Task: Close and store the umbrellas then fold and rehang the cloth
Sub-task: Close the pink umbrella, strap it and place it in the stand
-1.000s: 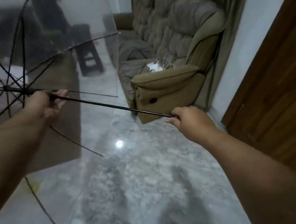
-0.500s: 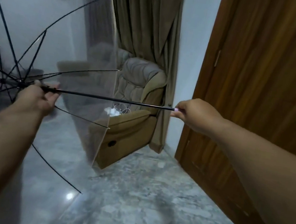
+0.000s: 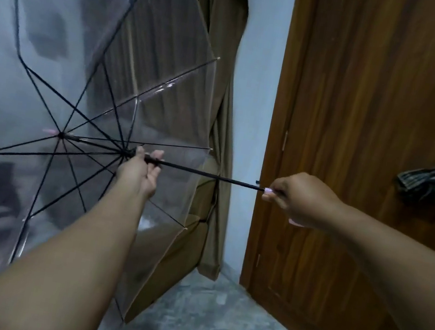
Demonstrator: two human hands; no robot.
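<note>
A clear umbrella point(image 3: 56, 61) with black ribs is spread open and fills the left half of the view, its black shaft point(image 3: 209, 175) lying almost level. My left hand point(image 3: 140, 171) grips the black runner on the shaft, close to where the ribs meet. My right hand point(image 3: 294, 197) is closed around the pale pink handle at the shaft's right end. A striped grey cloth point(image 3: 433, 186) hangs bunched on the wooden door at the right, behind my right forearm.
A brown wooden door point(image 3: 375, 103) takes up the right side. Olive curtains point(image 3: 221, 52) hang beside a strip of white wall. A tan armchair point(image 3: 173, 265) shows through and below the canopy. The floor point(image 3: 200, 326) is grey marble.
The view has swung up and right, from the floor and armchair to the door and cloth. Both hands keep their hold; the canopy has tilted so more of it faces me.
</note>
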